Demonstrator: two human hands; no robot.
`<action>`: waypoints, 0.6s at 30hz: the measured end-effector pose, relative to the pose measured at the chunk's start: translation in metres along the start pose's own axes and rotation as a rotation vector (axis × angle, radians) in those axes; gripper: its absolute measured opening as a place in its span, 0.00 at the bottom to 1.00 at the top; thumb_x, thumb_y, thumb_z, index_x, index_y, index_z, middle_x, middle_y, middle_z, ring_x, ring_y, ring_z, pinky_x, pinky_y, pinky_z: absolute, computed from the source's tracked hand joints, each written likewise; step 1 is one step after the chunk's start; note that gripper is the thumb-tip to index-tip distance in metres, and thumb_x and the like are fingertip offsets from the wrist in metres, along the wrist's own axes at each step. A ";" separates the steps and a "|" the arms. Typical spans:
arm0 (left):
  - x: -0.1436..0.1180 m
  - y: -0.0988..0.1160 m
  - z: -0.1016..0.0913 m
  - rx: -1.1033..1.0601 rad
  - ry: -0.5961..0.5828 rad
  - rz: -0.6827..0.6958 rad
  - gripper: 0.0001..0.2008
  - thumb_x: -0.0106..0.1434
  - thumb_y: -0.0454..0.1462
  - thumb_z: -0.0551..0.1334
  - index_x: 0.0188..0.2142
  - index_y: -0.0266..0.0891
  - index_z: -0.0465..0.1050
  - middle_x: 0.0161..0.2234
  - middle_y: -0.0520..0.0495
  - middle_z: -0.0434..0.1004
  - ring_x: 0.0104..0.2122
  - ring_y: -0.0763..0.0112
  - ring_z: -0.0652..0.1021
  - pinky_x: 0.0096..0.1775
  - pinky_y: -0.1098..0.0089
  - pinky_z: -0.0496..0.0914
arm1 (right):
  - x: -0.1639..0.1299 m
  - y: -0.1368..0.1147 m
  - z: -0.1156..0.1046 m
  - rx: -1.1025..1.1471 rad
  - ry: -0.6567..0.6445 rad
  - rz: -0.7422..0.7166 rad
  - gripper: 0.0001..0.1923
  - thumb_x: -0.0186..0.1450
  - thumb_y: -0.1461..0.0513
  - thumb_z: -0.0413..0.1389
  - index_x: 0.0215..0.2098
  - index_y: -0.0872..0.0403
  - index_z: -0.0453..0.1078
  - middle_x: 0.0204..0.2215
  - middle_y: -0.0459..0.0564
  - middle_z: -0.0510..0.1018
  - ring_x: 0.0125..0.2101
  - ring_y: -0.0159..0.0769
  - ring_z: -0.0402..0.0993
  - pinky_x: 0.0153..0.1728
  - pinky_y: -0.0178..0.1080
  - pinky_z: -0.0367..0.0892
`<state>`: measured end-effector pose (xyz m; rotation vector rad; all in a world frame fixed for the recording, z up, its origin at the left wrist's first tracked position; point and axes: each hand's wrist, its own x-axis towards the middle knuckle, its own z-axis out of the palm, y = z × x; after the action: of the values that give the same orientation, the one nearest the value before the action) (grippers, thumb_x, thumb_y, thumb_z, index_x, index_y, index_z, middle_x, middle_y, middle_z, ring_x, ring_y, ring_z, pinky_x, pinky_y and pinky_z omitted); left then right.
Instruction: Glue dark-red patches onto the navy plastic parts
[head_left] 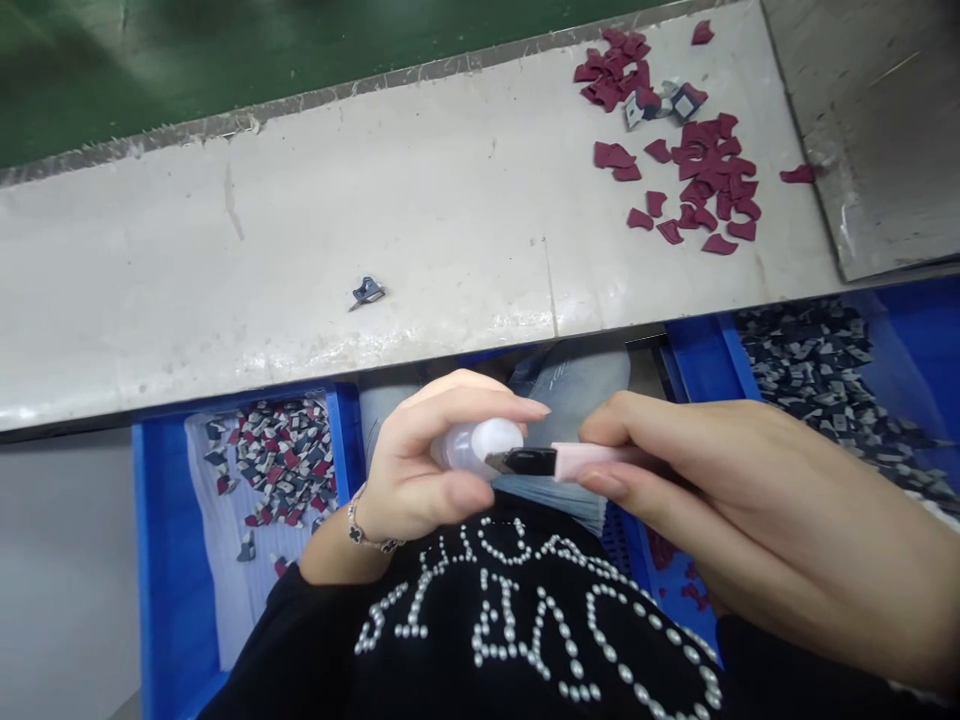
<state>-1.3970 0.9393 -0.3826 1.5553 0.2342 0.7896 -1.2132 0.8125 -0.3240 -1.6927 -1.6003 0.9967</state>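
Small white bottle [480, 445] right at the centre, down in front of the person's chest, below the near edge of the grey table [300, 230]. The left hand [427, 460] is curled snugly around it, thumb underneath, forefinger stretched over the top, so only the rounded pale end peeks out; the rest of the bottle is buried in the palm. Touching that exposed end is the black tip of a pink tool [559, 461], gripped in the right hand [750, 520], fingers pinched closed along its handle. Most of the handle is swallowed by those fingers, and what kind of tool it is stays hard to tell.

Moving outward: a beaded bracelet [364, 532] sits on the left wrist, and a black top with pearl lettering [525, 620] fills the bottom of the view. Left of the hands, a blue bin [161, 560] holds mixed grey and dark red bits on a white liner. To the right, another blue bin [922, 340] with dark grey pieces, partly cut off by the frame edge. Up on the table, a scatter of dark red pieces [697, 170] far right, and one lone grey piece [367, 292] well apart from them.
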 end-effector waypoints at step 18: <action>-0.003 0.004 0.010 0.312 0.243 0.101 0.08 0.69 0.40 0.68 0.45 0.40 0.82 0.35 0.48 0.82 0.34 0.72 0.80 0.36 0.69 0.76 | 0.003 -0.013 0.022 -0.290 0.371 -0.059 0.21 0.81 0.52 0.45 0.34 0.52 0.67 0.17 0.37 0.69 0.15 0.25 0.67 0.17 0.30 0.57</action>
<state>-1.3943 0.9292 -0.3788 1.7726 0.4778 1.0617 -1.2387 0.8152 -0.3253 -1.8756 -1.5853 0.3997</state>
